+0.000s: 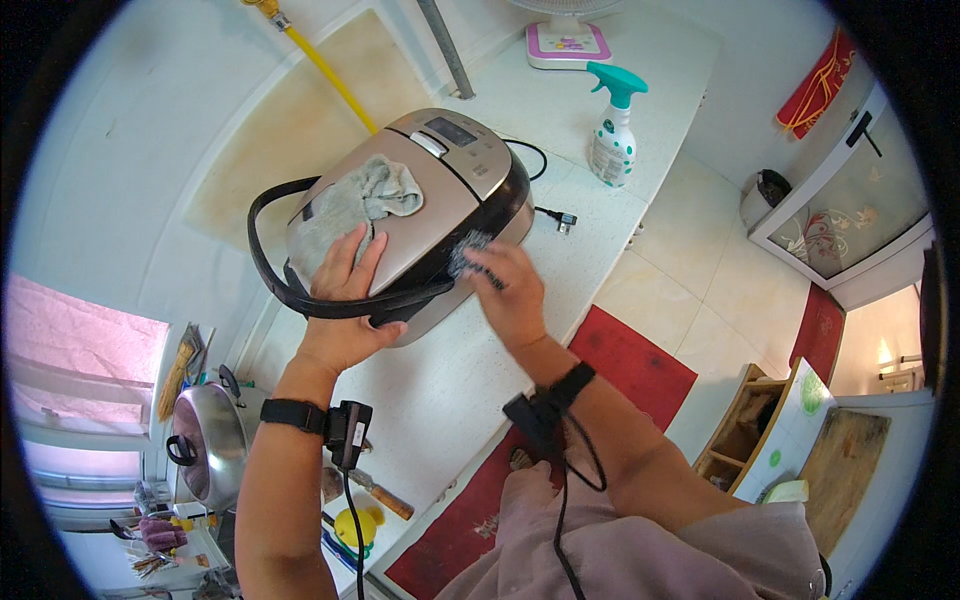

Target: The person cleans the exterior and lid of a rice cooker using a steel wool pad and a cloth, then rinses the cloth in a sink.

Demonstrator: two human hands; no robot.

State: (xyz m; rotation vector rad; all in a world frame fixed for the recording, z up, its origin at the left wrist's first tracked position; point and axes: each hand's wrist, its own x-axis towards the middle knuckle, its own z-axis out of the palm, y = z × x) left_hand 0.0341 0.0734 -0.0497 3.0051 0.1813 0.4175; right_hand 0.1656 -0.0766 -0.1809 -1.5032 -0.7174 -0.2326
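Observation:
A rice cooker (442, 202) with a shut lid, a dark side band and a display panel stands on the white countertop (450, 390). Its black carrying handle (262, 262) loops out on the left and across the near side. On the lid lies a crumpled grey-green cloth (337, 210). My left hand (345, 292) rests spread on the lid's near edge, fingertips at the cloth, with the handle crossing it. My right hand (506, 289), slightly blurred, holds a grey mesh-like scouring pad (471, 255) against the cooker's dark side band.
A spray bottle (615, 142) stands beyond the cooker, near a power plug (559, 219) and a fan base (568, 45). A yellow hose (330, 75) runs behind. At left sits a lidded steel pot (217, 442). Red mats (637, 360) lie on the floor.

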